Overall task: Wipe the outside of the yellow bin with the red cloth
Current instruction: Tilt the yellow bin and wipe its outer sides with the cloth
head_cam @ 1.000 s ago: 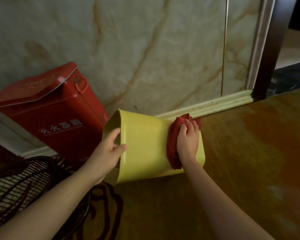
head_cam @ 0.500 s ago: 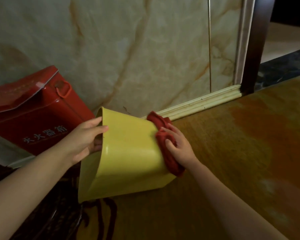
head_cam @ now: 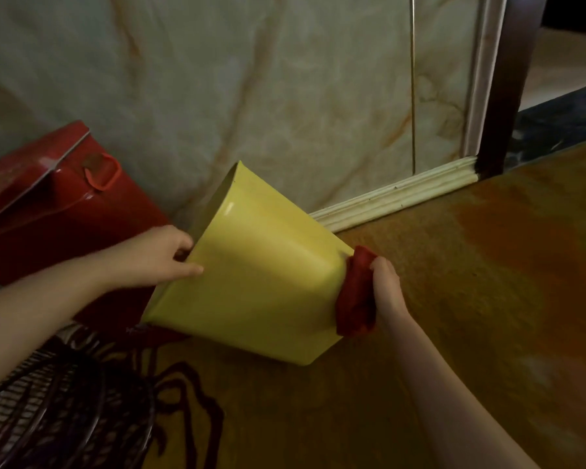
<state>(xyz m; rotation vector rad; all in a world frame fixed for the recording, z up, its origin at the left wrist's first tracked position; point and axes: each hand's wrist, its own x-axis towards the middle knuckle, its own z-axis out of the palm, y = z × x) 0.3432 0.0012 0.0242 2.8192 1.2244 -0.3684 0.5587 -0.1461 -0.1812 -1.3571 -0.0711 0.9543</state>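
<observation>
The yellow bin (head_cam: 261, 275) was held tipped on its side above the floor (head_cam: 454, 299), its open mouth turned toward the left hand (head_cam: 156, 257), whose grip was closed on the rim, thumb laid on the outer wall. The red cloth (head_cam: 357, 292) was bunched in the closed grip of the right hand (head_cam: 388, 289) and pressed against the bin's base end. For a good wipe, firm pressure would probably be kept while the bin was turned, so that each face met the cloth. A red metal box (head_cam: 58, 211) stood just beside the bin, against the marble wall (head_cam: 251, 79), and a dark wire fan guard (head_cam: 58, 411) lay below; both could crowd the turning.
</observation>
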